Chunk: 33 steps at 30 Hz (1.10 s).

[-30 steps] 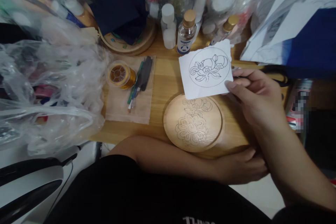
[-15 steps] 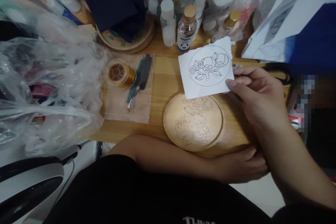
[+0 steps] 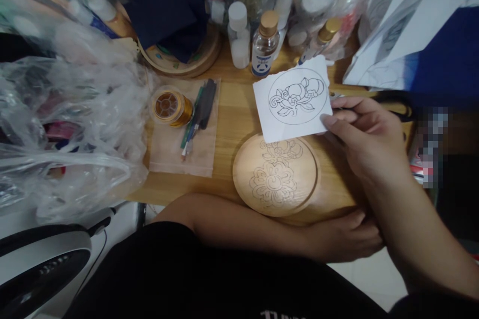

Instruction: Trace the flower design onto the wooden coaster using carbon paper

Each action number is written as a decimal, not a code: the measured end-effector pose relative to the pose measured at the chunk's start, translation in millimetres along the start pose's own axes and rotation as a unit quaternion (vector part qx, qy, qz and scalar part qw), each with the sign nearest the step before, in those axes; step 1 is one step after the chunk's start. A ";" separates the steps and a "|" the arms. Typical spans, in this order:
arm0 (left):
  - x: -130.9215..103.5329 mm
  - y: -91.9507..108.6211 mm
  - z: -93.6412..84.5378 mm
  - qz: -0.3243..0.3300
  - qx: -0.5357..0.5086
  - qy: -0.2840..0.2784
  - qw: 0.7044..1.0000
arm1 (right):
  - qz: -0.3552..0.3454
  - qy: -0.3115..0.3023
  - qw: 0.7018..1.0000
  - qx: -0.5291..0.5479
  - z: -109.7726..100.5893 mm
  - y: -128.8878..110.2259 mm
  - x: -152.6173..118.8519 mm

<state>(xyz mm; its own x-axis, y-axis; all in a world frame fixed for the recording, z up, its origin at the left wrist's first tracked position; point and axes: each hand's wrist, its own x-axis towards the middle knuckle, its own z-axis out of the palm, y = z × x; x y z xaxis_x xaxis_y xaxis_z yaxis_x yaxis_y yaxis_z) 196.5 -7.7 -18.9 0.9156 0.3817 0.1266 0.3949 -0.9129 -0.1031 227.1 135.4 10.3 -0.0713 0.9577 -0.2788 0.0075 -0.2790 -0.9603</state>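
Note:
Between the thumb and fingers of my right hand (image 3: 368, 132), a white paper with a line drawing (image 3: 295, 97) of fruit, flowers and leaves inside an oval is pinched at its right edge. Its lower edge overlaps the view of a round wooden board (image 3: 239, 174) on the table. Dark outlines of a large flower and a fruit spray cover the board's face, partly hidden by the paper. My left hand (image 3: 342, 237) rests low by the table's front edge, below the board. Its thumb stands apart and its fingers reach behind my right forearm, which hides their tips; nothing shows in it.
A spool of golden thread (image 3: 174, 108) and several pens (image 3: 198, 114) lie on a clear plastic bag (image 3: 160, 154). Bottles (image 3: 265, 42) stand behind the paper. Dark blue cloth (image 3: 164, 12) sits at the back left, crumpled plastic (image 3: 71, 109) at left, black scissor handles (image 3: 394, 103) at right.
The paper has shifted very slightly left and tilted a little in my right hand. My left hand and the wooden board have stayed put.

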 end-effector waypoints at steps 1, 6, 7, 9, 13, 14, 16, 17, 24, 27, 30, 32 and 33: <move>-0.1 0.0 0.4 0.004 -0.002 -0.003 1.000 | 0.001 0.000 1.000 -0.001 -0.2 0.4 0.2; -0.9 -4.6 -3.0 0.026 -0.002 -0.029 0.999 | -0.006 -0.002 1.000 -0.006 -1.5 0.7 0.4; -1.0 -6.0 -4.4 0.027 -0.001 -0.031 0.999 | -0.006 -0.002 1.000 -0.006 -1.6 0.4 0.3; -1.1 -8.8 -7.1 0.036 -0.007 -0.036 0.999 | -0.004 -0.004 1.000 -0.007 -1.6 -0.1 -0.1; -1.0 -13.1 -10.6 0.054 -0.022 -0.050 0.997 | 0.000 -0.006 1.000 -0.006 -1.6 0.5 -0.2; -1.2 -13.8 -11.1 0.056 -0.022 -0.050 0.997 | -0.001 -0.005 1.000 -0.008 -1.7 0.9 -0.1; -1.7 -14.5 -11.7 0.057 -0.023 -0.048 0.997 | -0.003 -0.006 1.000 -0.008 -2.1 1.6 0.3; -2.0 -14.5 -11.7 0.055 -0.023 -0.048 0.997 | -0.002 -0.007 1.000 -0.005 -2.3 1.8 0.4; -2.2 -10.9 -8.2 0.034 -0.027 -0.029 0.999 | 0.001 -0.015 1.000 0.013 -3.1 0.8 0.2; -1.8 -9.2 -6.5 0.039 -0.032 -0.028 0.998 | -0.004 -0.016 1.000 0.010 -3.6 0.6 0.5; -1.7 -8.8 -7.1 0.038 -0.037 -0.038 0.998 | -0.001 -0.015 1.000 0.002 -4.0 1.3 0.7; -1.9 -9.3 -8.1 0.035 -0.036 -0.042 0.998 | -0.002 -0.019 1.000 -0.007 -3.8 2.2 0.4; -2.1 -9.8 -8.6 0.034 -0.032 -0.042 0.998 | -0.006 -0.026 1.000 -0.016 -3.6 2.7 -0.1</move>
<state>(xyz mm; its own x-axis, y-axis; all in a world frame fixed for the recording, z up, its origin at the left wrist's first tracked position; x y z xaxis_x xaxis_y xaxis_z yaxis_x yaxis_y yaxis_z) 190.0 -0.8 -9.7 0.9440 0.3275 0.0389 0.3291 -0.9432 -0.0445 230.7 134.8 7.6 -0.1228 0.9561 -0.2661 0.0383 -0.2634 -0.9639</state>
